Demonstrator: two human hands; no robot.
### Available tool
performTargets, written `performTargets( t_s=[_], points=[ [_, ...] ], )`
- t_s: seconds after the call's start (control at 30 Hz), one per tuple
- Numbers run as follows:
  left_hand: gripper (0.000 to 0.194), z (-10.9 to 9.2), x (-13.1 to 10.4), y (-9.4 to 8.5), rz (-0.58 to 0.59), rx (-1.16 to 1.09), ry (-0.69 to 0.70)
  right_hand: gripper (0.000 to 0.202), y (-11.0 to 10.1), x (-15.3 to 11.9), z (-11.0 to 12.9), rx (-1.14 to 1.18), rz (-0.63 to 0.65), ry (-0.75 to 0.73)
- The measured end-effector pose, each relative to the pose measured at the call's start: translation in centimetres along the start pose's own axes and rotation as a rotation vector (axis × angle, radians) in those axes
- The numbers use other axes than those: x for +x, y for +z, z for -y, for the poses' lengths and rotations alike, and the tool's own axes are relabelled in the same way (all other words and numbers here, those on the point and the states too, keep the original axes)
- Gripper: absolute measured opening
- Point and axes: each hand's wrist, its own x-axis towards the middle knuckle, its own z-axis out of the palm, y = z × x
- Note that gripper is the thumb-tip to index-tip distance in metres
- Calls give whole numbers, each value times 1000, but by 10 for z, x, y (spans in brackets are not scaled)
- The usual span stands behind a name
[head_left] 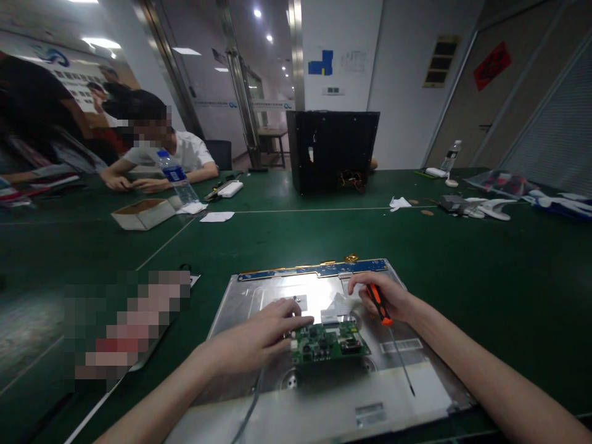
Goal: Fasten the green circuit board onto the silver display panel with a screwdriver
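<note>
One green circuit board [326, 344] lies at four o'clock from the nearer left hand [275, 322], whose grip I cannot tell, and at eight from the right hand [394, 297], holding a screwdriver [381, 308]; the board's long axis runs roughly nine-to-three.

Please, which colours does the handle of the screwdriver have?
Orange and black; the handle shows best in the head view.
</note>
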Motion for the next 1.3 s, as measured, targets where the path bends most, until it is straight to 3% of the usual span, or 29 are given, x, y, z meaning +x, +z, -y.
performTargets(
  t_s=[0.4,0.63,0.83,1.1,1.2,1.3],
  points=[
    [52,0,-4,-4,-44,-116,-32,28,4,-3,3,-37,46,-18],
    [44,-1,-4,-8,-27,-195,-94,26,7,-5,3,-42,50,-29],
    [64,-8,1,-2,-41,-102,-81,25,10,-5,4,-44,30,-8],
    [66,-7,3,1,-62,-81,-70,27,11,-5,3,-26,9,8],
    [59,-1,1,-2,-131,-110,-28,28,12,-5,6,4,-18,14],
    [31,14,-2,-10,-327,-80,-32,30,11,-5,7,52,-53,23]
  ],
)
